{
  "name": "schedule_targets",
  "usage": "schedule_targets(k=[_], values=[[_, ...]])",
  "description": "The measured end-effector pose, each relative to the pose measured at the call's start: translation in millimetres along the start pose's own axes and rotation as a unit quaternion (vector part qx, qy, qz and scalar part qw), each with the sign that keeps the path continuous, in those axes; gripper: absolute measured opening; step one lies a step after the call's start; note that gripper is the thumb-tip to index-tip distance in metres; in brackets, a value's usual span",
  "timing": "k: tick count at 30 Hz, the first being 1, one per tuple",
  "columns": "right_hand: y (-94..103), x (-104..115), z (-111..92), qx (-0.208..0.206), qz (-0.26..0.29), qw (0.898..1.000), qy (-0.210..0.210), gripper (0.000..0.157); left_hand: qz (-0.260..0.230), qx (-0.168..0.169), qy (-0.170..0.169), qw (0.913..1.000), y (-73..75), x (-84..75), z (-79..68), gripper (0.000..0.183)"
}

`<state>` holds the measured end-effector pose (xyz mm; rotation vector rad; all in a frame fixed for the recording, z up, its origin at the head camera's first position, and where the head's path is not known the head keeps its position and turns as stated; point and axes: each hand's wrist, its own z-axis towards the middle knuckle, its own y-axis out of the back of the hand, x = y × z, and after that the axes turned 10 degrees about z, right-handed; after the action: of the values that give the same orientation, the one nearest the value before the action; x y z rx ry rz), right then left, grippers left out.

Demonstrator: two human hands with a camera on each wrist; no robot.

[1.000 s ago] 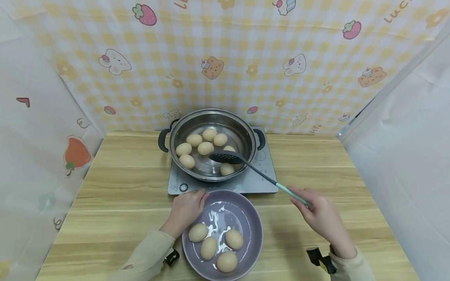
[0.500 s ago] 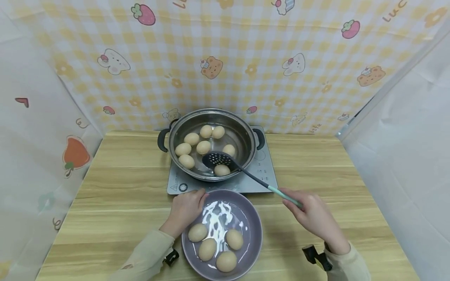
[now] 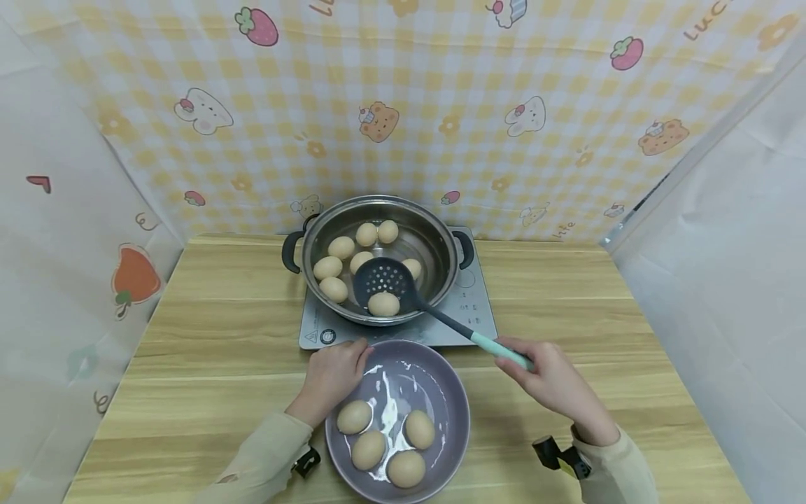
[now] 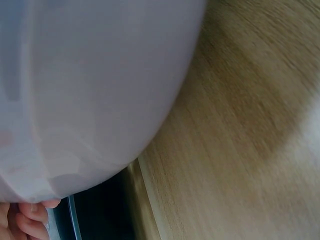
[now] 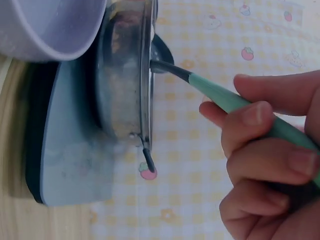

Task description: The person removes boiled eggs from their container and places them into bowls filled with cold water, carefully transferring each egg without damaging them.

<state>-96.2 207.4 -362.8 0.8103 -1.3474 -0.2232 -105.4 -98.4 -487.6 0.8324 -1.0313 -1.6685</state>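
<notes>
My right hand (image 3: 546, 378) grips the mint-green handle of a black skimmer (image 3: 385, 276), its fingers curled round it in the right wrist view (image 5: 270, 150). The skimmer's perforated bowl is over the steel pot (image 3: 441, 283), with one egg (image 3: 383, 304) lying in its near part. Several more light-brown eggs (image 3: 341, 248) sit in water in the pot. My left hand (image 3: 334, 374) holds the far-left rim of a purple dish (image 3: 462, 420), which bears several eggs (image 3: 406, 469). In the left wrist view, fingertips (image 4: 32, 227) show at the dish's rim.
The pot stands on a grey induction cooker (image 3: 475, 308), its black side handles (image 3: 292, 252) sticking out left and right. The dish sits right in front of the cooker on a wooden table (image 3: 227, 336). A yellow checked cloth (image 3: 441, 91) hangs behind.
My right hand has moved left, and the skimmer's bowl has turned upward, with an egg now in it. Eggs at the pot's back have drifted farther back. My left hand stays put.
</notes>
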Motion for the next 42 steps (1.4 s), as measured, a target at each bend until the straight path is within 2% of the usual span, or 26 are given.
schedule_targets(k=[6, 10, 15, 20, 29, 35, 37, 42], values=[[0.3, 1, 2, 0.009, 0.033, 0.998, -0.047, 0.026, 0.000, 0.004, -0.001, 1.0000, -1.0, -0.3, -0.3, 0.019], [0.8, 0, 1, 0.023, 0.051, 0.997, -0.058, 0.021, -0.002, 0.000, 0.000, 1.0000, -1.0, -0.5, -0.3, 0.019], [3.3, -4, -1, 0.035, 0.086, 0.995, -0.036, 0.014, -0.001, -0.001, 0.001, 1.0000, -0.6, -1.1, -0.4, 0.018], [9.8, -7, -9, 0.031, 0.088, 0.996, -0.012, 0.015, 0.003, -0.003, 0.000, 1.0000, -0.6, -0.8, -0.7, 0.017], [24.9, -9, -38, 0.009, 0.073, 0.997, -0.010, 0.018, 0.002, -0.017, -0.003, 0.9999, -1.3, 0.6, -0.5, 0.020], [34.8, -19, -61, 0.013, 0.093, 0.995, 0.039, 0.018, 0.000, -0.017, -0.001, 0.9999, -1.1, 0.4, -0.7, 0.018], [38.2, -22, -69, 0.022, 0.106, 0.993, 0.042, 0.020, 0.002, -0.016, -0.002, 0.9999, -1.8, 0.3, -0.7, 0.017], [47.0, -30, -88, 0.060, 0.128, 0.990, 0.000, 0.019, 0.004, -0.018, -0.002, 0.9998, -3.3, 0.5, -0.9, 0.017]])
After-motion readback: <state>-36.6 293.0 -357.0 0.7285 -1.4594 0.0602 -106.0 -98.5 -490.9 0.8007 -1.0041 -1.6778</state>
